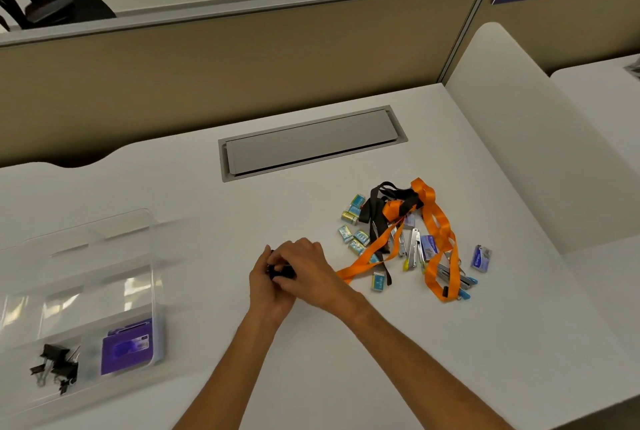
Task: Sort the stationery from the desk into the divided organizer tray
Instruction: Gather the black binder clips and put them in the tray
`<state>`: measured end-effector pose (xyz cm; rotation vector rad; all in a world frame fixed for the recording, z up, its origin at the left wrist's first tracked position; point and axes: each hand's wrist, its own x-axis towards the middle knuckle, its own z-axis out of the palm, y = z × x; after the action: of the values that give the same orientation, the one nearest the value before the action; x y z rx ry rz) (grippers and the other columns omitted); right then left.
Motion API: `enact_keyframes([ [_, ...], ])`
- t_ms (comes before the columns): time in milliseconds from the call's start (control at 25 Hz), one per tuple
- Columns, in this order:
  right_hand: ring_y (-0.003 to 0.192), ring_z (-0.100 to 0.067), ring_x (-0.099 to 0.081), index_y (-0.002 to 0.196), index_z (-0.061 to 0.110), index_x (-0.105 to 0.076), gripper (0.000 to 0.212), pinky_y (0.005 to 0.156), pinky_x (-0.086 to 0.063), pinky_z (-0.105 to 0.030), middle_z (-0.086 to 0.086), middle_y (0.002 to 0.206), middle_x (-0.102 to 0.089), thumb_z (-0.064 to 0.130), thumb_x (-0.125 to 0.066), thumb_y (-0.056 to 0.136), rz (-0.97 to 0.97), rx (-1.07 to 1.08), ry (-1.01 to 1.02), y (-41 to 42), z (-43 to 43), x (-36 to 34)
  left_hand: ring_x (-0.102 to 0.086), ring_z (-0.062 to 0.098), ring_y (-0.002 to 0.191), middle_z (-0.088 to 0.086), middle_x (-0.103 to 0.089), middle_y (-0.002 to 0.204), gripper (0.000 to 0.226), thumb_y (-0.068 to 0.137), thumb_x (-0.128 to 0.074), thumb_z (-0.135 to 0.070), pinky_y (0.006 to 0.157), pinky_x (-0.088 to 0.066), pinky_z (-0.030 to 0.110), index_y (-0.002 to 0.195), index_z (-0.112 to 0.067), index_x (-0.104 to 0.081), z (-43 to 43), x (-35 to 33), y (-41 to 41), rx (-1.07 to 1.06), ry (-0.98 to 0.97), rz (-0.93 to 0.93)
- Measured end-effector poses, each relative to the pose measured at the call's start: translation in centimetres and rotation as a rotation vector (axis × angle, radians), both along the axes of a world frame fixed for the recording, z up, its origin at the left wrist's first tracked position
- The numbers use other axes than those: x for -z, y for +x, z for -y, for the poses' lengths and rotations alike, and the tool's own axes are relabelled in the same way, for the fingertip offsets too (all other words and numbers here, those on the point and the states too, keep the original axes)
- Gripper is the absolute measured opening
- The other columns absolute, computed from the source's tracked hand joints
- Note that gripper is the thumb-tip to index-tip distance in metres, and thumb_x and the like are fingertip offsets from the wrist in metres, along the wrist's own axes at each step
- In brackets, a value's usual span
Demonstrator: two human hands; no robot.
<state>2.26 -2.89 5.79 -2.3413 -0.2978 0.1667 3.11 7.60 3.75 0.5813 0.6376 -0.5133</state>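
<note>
Head view: at frame centre, the left hand (268, 286) and right hand (306, 265) both curl around a small black object (280, 272). What shows of it lies roughly left to right; its ends are hidden. Just right lies a pile with an orange lanyard (440, 221), one strand running towards the right wrist. The clear organizer tray (156, 291), lower left, holds binder clips (55, 365) and a purple box (126, 348). The white desk (242, 215) has a grey cable hatch (311, 142) and a beige partition (207, 66) behind it.
</note>
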Motion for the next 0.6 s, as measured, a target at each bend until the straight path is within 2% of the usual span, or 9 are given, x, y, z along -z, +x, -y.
enact_keyframes([
  [80,0.105,-0.010,-0.049,0.107,0.026,-0.061,0.029,0.092,-0.041,-0.031,0.010,0.108,-0.061,0.027,-0.069,0.080,0.028,0.115,0.136,-0.6,-0.2,0.0,-0.068,0.023,0.097,0.010,-0.067,0.096,0.035,0.099,-0.047,-0.037,0.092,-0.049,0.036,0.097,-0.007,-0.065,0.0,-0.3,-0.2,-0.033,-0.035,-0.005],
  [160,0.114,-0.005,-0.052,0.110,0.028,-0.063,0.030,0.098,-0.044,-0.025,0.014,0.115,-0.061,0.029,-0.072,0.081,0.026,0.372,0.411,-1.3,-0.5,-0.5,-0.065,0.030,0.111,0.015,-0.068,0.111,0.036,0.098,-0.049,-0.034,0.102,-0.046,0.041,0.105,-0.002,-0.065,-0.3,-0.5,-0.4,-0.091,-0.076,0.013],
  [200,0.118,-0.004,-0.054,0.115,0.027,-0.063,0.028,0.101,-0.044,-0.023,0.015,0.119,-0.062,0.031,-0.068,0.087,-0.038,0.506,0.600,-1.8,-1.0,-0.8,-0.062,0.034,0.118,0.018,-0.067,0.118,0.037,0.098,-0.050,-0.033,0.106,-0.044,0.044,0.107,0.000,-0.065,-0.6,-0.6,-0.5,-0.120,-0.095,0.015],
  [280,0.121,-0.003,-0.055,0.123,0.024,-0.062,0.030,0.109,-0.042,-0.030,0.009,0.126,-0.063,0.036,-0.053,0.098,-0.261,0.694,1.011,-2.4,-2.4,-1.1,-0.058,0.039,0.123,0.022,-0.064,0.126,0.040,0.099,-0.048,-0.033,0.111,-0.040,0.048,0.107,0.002,-0.064,-0.9,-1.2,-0.7,-0.170,-0.151,0.026],
  [400,0.120,-0.013,-0.059,0.121,0.015,-0.065,0.044,0.112,-0.040,-0.041,-0.002,0.125,-0.066,0.045,-0.043,0.099,-0.474,0.823,1.473,-2.7,-5.1,-1.5,-0.056,0.038,0.126,0.021,-0.059,0.134,0.049,0.098,-0.046,-0.042,0.114,-0.036,0.045,0.112,0.001,-0.065,-2.1,-2.0,-1.3,-0.232,-0.188,0.060],
  [480,0.119,-0.016,-0.061,0.121,0.014,-0.066,0.052,0.111,-0.041,-0.040,-0.003,0.125,-0.067,0.052,-0.040,0.098,-0.549,0.849,1.565,-2.9,-6.9,-2.1,-0.054,0.036,0.129,0.020,-0.058,0.136,0.058,0.095,-0.047,-0.050,0.116,-0.033,0.045,0.119,0.000,-0.062,-3.6,-2.7,-1.8,-0.263,-0.167,0.101],
  [600,0.119,-0.018,-0.061,0.123,0.013,-0.065,0.058,0.107,-0.044,-0.038,-0.004,0.124,-0.068,0.056,-0.034,0.098,-0.613,0.798,1.584,-3.5,-9.9,-3.2,-0.052,0.035,0.131,0.020,-0.058,0.137,0.073,0.090,-0.047,-0.061,0.117,-0.032,0.045,0.132,-0.001,-0.056,-7.0,-3.8,-2.6,-0.312,-0.119,0.159],
])
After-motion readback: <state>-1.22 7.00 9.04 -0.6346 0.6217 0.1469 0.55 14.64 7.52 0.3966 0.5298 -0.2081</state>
